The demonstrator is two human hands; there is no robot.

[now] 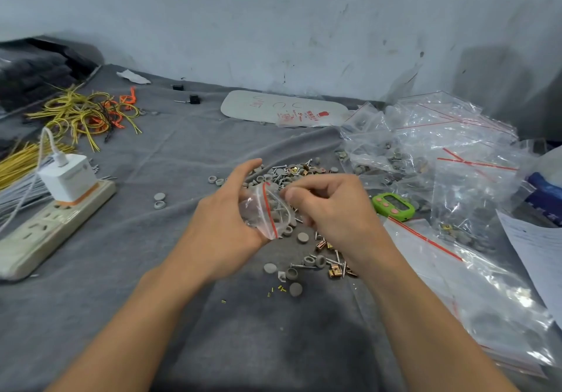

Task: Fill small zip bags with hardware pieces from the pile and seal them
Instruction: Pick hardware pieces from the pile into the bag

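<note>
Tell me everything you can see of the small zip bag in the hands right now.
The small zip bag is clear, crinkled plastic with a red strip along its mouth edge, which faces right. Grey pieces and screws show through it. The left hand holds it above the pile; the right hand, fingers curled, is at its mouth. Whether it is sealed I cannot tell.

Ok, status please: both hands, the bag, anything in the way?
Left hand holds zip bag, mouth unsealed, some pieces inside. Right hand curled at the mouth, its pinch hidden. Pile under the hands, nothing blocking.
</note>
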